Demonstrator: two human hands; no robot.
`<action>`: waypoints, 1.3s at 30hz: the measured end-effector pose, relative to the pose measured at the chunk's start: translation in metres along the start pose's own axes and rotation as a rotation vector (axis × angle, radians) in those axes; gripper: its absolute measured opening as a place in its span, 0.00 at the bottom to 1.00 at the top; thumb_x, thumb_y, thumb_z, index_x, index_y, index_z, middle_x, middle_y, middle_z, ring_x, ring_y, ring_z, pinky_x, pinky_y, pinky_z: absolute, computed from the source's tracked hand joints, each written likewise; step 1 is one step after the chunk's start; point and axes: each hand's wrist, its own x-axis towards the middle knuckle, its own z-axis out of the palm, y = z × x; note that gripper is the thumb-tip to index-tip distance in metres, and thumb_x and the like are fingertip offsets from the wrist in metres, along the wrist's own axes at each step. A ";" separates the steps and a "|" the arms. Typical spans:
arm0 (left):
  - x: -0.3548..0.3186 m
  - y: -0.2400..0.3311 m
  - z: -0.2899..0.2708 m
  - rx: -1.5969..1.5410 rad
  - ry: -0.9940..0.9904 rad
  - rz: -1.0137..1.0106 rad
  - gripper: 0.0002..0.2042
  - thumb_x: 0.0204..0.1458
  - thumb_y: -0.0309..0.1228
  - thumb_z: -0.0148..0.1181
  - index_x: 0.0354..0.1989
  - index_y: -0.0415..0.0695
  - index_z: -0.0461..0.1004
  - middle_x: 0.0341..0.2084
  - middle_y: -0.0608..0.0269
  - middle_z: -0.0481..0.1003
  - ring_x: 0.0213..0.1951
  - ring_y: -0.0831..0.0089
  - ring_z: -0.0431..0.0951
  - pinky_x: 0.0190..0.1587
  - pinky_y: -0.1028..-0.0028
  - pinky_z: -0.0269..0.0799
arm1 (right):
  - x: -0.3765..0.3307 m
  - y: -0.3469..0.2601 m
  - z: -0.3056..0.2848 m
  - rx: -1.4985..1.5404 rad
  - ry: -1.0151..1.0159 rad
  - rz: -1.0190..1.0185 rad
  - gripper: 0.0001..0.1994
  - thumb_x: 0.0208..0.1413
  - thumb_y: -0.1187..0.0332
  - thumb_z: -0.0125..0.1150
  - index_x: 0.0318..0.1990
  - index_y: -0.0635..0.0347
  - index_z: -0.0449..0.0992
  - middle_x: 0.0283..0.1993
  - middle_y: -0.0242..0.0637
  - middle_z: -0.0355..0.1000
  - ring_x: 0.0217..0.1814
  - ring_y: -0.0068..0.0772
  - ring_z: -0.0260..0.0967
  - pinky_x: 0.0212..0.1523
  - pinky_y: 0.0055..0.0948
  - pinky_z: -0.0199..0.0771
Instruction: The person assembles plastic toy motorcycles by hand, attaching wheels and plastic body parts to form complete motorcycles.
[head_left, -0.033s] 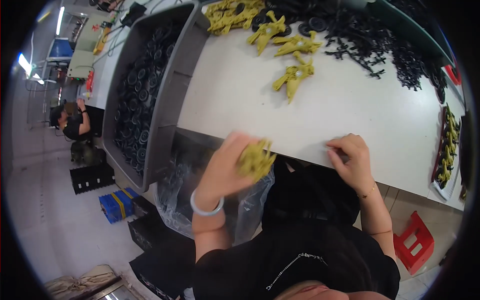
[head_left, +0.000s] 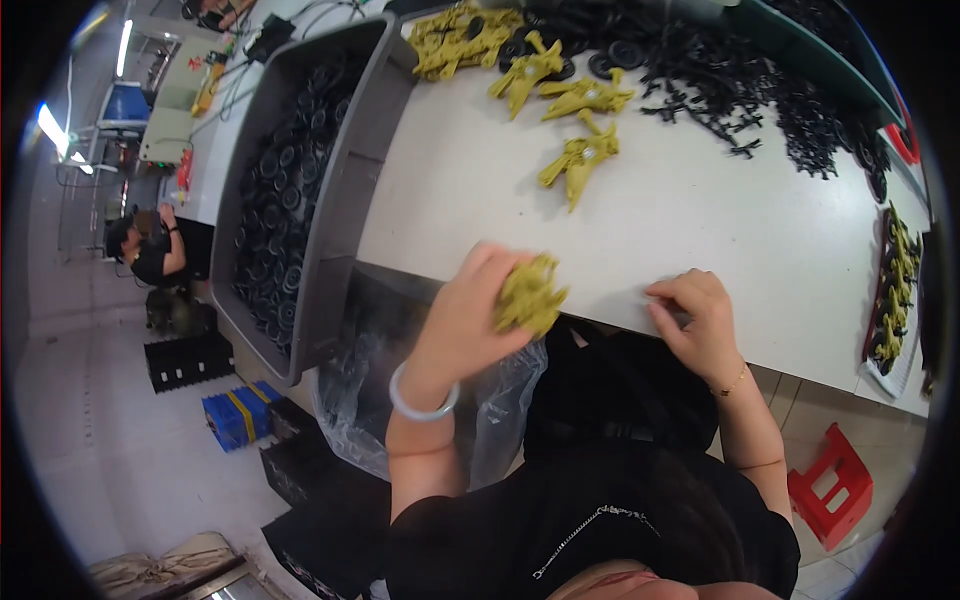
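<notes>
My left hand (head_left: 465,315), with a pale bangle at the wrist, grips a cluster of yellow-green plastic parts (head_left: 531,297) over the table's front edge. Its fingers wrap round the cluster, and how many parts it holds I cannot tell. To the right, my right hand (head_left: 697,322) rests at the table edge with its fingers loosely bent. A gap shows between thumb and forefinger, and I see nothing in it. Farther back on the white table (head_left: 660,220) lies a yellow-green plastic part (head_left: 580,160) with prongs. Two similar parts sit just behind it.
A grey bin (head_left: 335,200) of black wheels stands on the left. Black plastic parts (head_left: 720,85) and more yellow-green pieces (head_left: 460,42) are heaped at the back. A tray of assembled pieces (head_left: 893,290) lies far right. Below the edge hangs a clear plastic bag (head_left: 365,400).
My left hand has moved slightly up and to the right with the yellow-green parts, farther over the table. My right hand has barely moved.
</notes>
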 end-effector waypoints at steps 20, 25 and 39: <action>0.121 -0.019 0.050 0.406 0.014 0.047 0.49 0.36 0.41 0.73 0.68 0.50 0.50 0.64 0.40 0.46 0.65 0.43 0.48 0.64 0.55 0.50 | -0.010 0.011 -0.012 0.152 0.019 -0.062 0.02 0.45 0.70 0.62 0.27 0.53 0.76 0.22 0.28 0.71 0.28 0.32 0.69 0.33 0.32 0.64; 0.133 -0.027 0.074 0.169 0.122 0.108 0.48 0.39 0.39 0.71 0.69 0.51 0.48 0.65 0.40 0.42 0.66 0.42 0.45 0.65 0.51 0.46 | -0.008 0.010 -0.013 0.150 -0.038 -0.058 0.01 0.45 0.70 0.62 0.27 0.53 0.77 0.22 0.28 0.71 0.28 0.32 0.68 0.33 0.32 0.64; 0.185 0.047 0.080 0.468 0.212 0.338 0.24 0.41 0.31 0.67 0.50 0.45 0.71 0.43 0.62 0.72 0.50 0.62 0.68 0.60 0.47 0.51 | -0.015 0.018 -0.051 0.442 0.167 0.180 0.08 0.45 0.76 0.62 0.36 0.59 0.76 0.30 0.35 0.72 0.32 0.33 0.70 0.35 0.29 0.71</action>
